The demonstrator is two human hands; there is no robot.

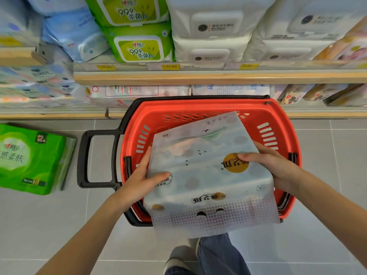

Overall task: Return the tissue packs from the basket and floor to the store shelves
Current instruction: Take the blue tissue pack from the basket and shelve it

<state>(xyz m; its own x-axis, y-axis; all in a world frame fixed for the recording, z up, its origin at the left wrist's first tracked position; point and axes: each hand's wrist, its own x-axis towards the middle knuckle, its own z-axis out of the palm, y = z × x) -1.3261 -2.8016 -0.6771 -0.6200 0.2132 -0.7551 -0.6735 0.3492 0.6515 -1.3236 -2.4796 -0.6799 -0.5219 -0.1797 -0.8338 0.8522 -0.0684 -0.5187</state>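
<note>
Closest to me, a jeans leg [216, 255] and a pale shoe [178, 255] are planted on the grey tiled floor [327, 215]. Just above that, both hands are on one big pale tissue pack [206, 175] with a round yellow logo on top.

The left hand [139, 181] grips the pack's left side, thumb curled over the top face and fingers running up the edge. The right hand [272, 165] holds the right side much the same way. Its thumb lies on top right by that logo and the other fingers wrap round the side.

The pack is tilted, near end toward me, and sits over the red basket [278, 116], covering most of the inside. I honestly can't tell whether its far end touches the basket or whether anything else is in there. The basket is on the floor with its black handle [83, 159] sticking out to the left.

Further left on the floor, well apart from the basket, a green tissue pack [29, 159] lies near the front of the bottom shelf.

Past the basket is the lower shelf [317, 113], with flat packs lined along its front edge. Above it, the upper shelf [198, 78] has yellow price tags [170, 66] on its lip. Stacked on it are blue packs [75, 36] at the left, green wipes packs [139, 46] next, then white wipes packs [210, 50] running across to the right.
</note>
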